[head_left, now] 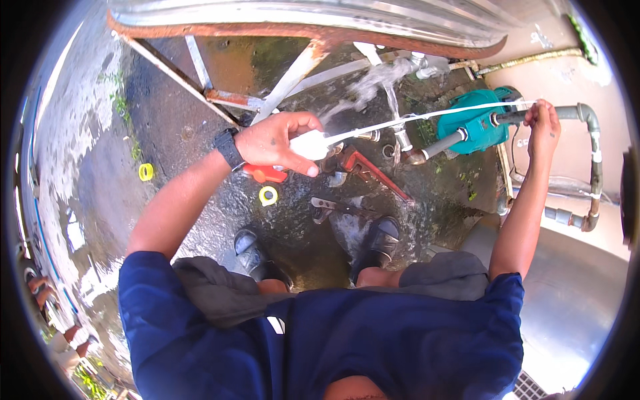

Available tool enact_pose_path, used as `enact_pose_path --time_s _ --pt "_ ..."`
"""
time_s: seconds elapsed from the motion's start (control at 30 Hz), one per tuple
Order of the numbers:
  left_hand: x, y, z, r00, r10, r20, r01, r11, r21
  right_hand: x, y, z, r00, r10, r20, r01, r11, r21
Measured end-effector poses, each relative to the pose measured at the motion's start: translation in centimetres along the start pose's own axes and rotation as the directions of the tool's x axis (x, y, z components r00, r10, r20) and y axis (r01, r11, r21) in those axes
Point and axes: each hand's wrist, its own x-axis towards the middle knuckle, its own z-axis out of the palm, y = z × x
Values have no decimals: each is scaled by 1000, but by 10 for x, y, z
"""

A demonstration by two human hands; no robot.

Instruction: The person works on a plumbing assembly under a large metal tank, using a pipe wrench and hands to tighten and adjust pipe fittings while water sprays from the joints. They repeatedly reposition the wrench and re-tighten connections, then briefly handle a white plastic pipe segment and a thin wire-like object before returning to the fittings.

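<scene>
Left hand (277, 141) clamps a white tape roll (311, 145), keeping the tape (427, 115) taut across to the grey pipe (517, 116) by the teal pump (475, 123), where right hand (545, 127) pinches its end for wrapping.

Wet concrete ground (167, 133), rusty metal frame (293, 73), pale wall (567, 73), bright sunlight
</scene>
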Motion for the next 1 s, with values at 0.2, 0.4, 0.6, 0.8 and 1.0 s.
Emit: enact_pose_path --time_s 0.2,0.4,0.6,0.8,1.0 --pt "-14 -17 -17 942 -310 128 295 947 125 -9 -12 -7 1000 -15 0 15 998 -58" --pt "-33 -42 -28 954 -243 176 299 803 -515 0 -30 -28 994 94 -62 -84 986 142" --pt "-41 -42 -38 934 -212 288 322 847 -424 0 -25 -35 992 123 -6 -121 982 145" --pt "-41 -25 -43 906 -211 367 349 864 -364 -5 -22 -42 990 -3 -139 -20 987 -161" --pt "-51 -17 -59 974 36 225 145 665 -733 -17 -5 -48 987 -19 -159 -51 902 -429"
